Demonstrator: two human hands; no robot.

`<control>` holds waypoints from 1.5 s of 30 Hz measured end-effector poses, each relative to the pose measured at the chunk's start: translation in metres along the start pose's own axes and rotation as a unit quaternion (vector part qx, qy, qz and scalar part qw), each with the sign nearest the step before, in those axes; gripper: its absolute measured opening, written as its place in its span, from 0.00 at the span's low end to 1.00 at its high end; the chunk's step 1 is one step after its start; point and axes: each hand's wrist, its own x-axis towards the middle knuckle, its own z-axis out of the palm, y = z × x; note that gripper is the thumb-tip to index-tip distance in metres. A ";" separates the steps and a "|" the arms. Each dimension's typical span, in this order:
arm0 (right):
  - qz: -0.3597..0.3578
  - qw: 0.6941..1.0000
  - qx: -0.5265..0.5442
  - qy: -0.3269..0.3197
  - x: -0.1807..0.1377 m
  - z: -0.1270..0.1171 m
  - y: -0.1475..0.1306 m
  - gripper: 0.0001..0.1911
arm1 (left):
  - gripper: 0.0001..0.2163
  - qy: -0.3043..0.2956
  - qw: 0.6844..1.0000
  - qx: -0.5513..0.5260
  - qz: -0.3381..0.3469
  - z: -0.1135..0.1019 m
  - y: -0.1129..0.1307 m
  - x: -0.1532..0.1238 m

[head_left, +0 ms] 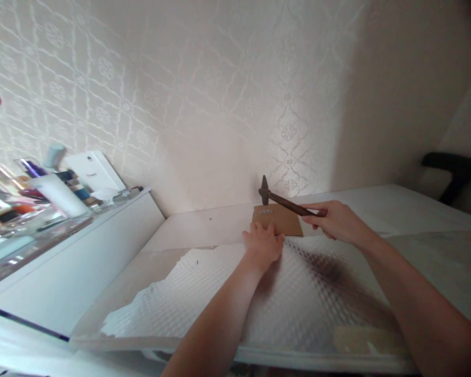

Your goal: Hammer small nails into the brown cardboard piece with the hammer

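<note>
Dark hammer (286, 202) — above brown sheet (286, 222)

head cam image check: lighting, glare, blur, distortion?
Head view: soft sheen on the patterned wall behind the hammer, with shade darkening its right side; head view: dark smudge on the textured sheet, shadow or reflection unclear; head view: items at left look soft and stretched, marks on the brown piece unreadable, top right corner dark.
</note>
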 end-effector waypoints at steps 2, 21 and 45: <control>-0.005 1.000 0.016 0.020 -0.001 -0.001 -0.002 0.24 | 0.25 -0.001 1.000 0.002 0.000 -0.001 0.000 0.000; -0.011 1.000 -0.003 -0.008 0.002 0.005 0.003 0.24 | 0.25 0.000 1.000 0.006 -0.001 0.000 0.000 0.000; 0.032 0.927 -0.322 0.188 -0.006 0.001 0.000 0.21 | 0.25 -0.006 0.998 -0.005 0.055 -0.008 0.006 -0.008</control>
